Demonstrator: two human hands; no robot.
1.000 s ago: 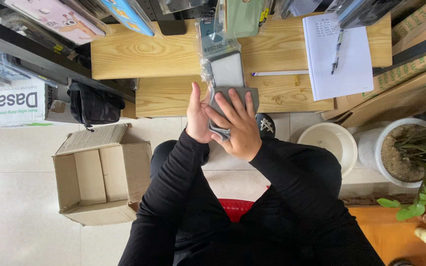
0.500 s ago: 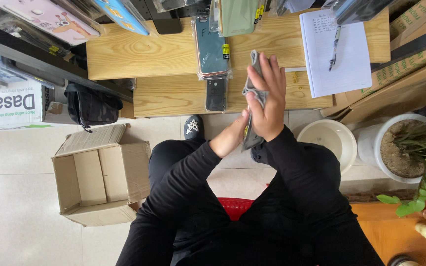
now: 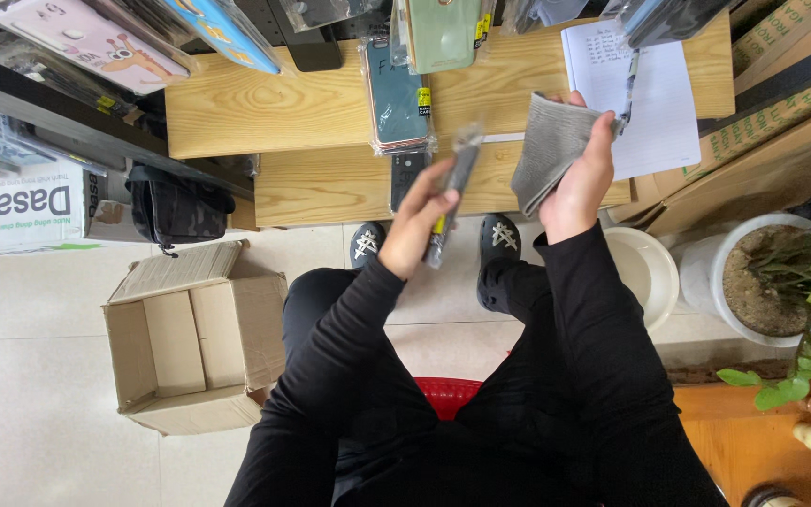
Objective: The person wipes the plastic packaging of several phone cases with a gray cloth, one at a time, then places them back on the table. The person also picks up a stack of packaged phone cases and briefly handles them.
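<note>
left hand (image 3: 417, 223) grips a slim packaged item (image 3: 452, 192) (blurred, so its kind is hard to tell; a clear wrapper with a yellow tag shows), fingers closed round its lower part, the item tilted upward toward the bench. right hand (image 3: 579, 178) is closed on a grey cloth (image 3: 548, 145), which hangs folded from the thumb and fingers just above the wooden bench's front edge. both hands are raised in front of the seated person, apart from each other, black sleeves running back toward the camera. below them, on the pale tile floor, two black sandals (image 3: 499, 235) show between the arms, an open cardboard box (image 3: 190, 338) stands to the left, and a white bowl (image 3: 645, 272) and a potted plant (image 3: 772, 282) sit to the right. beyond the hands, the wooden bench (image 3: 330, 178) carries a teal phone case in a clear bag (image 3: 396, 94) and a lined notepad (image 3: 645, 84) with a pen on it. farther up, more packaged phone cases (image 3: 96, 38) hang in rows.
</note>
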